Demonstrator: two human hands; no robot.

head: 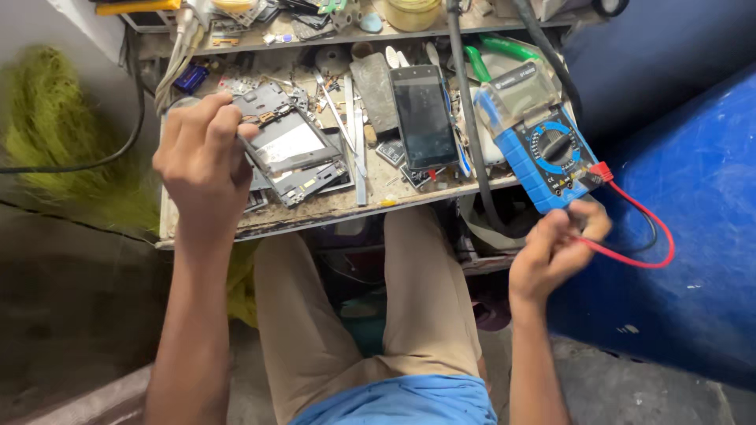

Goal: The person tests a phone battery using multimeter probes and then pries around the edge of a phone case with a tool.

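I am looking down over my knees at a small, cluttered workbench (346, 206) with a worn, dirty top. My left hand (201, 153) is hovering over the bench's left half, fingers curled shut around a thin metal tool (250, 147) whose tip is touching an opened phone frame (287, 145). That frame is lying tilted on a stack of other phone parts near the bench's front edge, its grey inner plate facing up.

My right hand (555, 244) is hanging just off the front right corner of the bench, fingers pinched closed on a red wire (642, 236) and a black wire (650, 232). Both wires are looping out to the right and running back to a blue meter (543, 149) with a round dial, which is resting tilted at the bench's right edge, partly overhanging it. The red plug (602, 171) is sitting in the meter's lower corner.

Between the two hands, a whole black phone (424, 116) is lying screen up near the middle of the bench. A thick black cable (468, 118) is crossing the bench from back to front just beside it. A green-handled tool (504, 49) is lying near the back right corner. To the right, a large blue barrel (693, 236) is standing close to the bench.
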